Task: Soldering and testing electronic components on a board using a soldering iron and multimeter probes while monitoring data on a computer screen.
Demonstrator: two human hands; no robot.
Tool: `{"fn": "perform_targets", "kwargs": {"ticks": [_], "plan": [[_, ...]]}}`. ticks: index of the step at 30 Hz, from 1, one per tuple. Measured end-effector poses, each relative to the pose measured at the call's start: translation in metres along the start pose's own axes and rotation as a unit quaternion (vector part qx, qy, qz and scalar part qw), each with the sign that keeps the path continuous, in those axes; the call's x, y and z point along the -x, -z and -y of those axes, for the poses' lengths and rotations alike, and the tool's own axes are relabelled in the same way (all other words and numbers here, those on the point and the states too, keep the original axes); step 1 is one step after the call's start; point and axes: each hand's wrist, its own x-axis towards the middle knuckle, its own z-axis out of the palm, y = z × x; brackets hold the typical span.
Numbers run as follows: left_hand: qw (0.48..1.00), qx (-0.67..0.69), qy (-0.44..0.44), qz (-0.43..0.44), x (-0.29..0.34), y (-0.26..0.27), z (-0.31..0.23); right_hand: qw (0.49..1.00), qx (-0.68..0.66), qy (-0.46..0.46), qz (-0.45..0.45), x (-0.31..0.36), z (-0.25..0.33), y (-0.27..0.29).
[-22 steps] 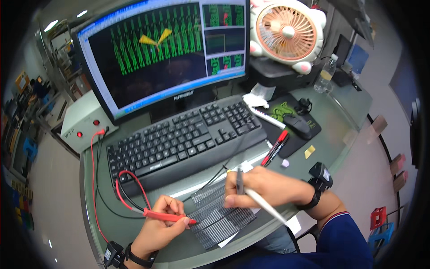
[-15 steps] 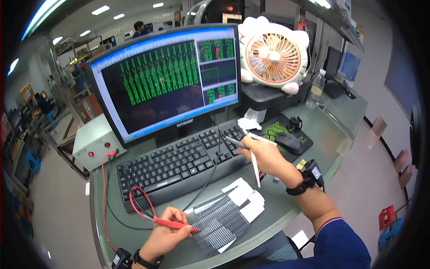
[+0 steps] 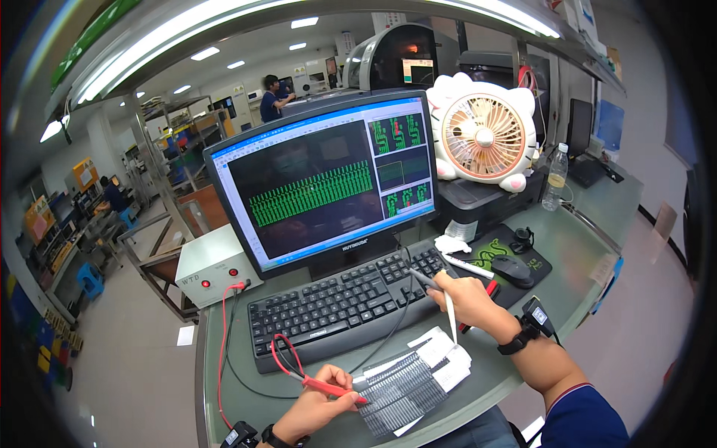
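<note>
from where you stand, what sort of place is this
Most likely an electronics workshop or test area: the left hand holds a slim red pen-shaped probe, a boxy pale-grey unit has a red lead plugged in, and a black-framed monitor shows green circuit-like patterns.

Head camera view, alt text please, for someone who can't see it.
A person's left hand holds a red probe at a dark patterned sheet; the right hand, gripping a grey tool and a white stick, is at the right end of a black keyboard. Behind are a monitor showing green patterns and a cat-shaped fan.
</note>
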Motion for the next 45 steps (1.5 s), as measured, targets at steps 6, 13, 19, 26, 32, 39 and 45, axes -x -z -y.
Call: {"fn": "perform_targets", "kwargs": {"ticks": [6, 13, 19, 26, 32, 39, 45], "plan": [[1.000, 0.010, 0.006, 0.001, -0.001, 0.002, 0.003, 0.999, -0.033, -0.009, -0.035, 0.003, -0.005, -0.004], [1.000, 0.019, 0.002, 0.004, -0.002, 0.001, 0.003, 0.993, -0.067, 0.026, -0.097, 0.001, -0.005, -0.008], [1.000, 0.015, -0.015, 0.006, -0.001, 0.004, 0.009, 0.988, -0.104, -0.017, -0.109, 0.012, 0.008, -0.005], [1.000, -0.018, -0.004, 0.011, -0.002, 0.005, 0.006, 0.885, -0.424, -0.051, 0.188, 0.009, 0.080, 0.007], [0.999, -0.023, -0.047, 0.012, -0.001, 0.001, 0.005, 0.954, -0.204, 0.174, 0.134, -0.010, 0.119, -0.027], [0.997, -0.050, 0.053, 0.033, -0.004, 0.009, 0.008, 0.932, -0.222, 0.204, 0.203, -0.017, 0.139, -0.054], [1.000, -0.013, 0.013, 0.007, -0.003, 0.004, 0.005, 0.964, -0.148, 0.210, 0.072, -0.029, 0.123, -0.058]]}}
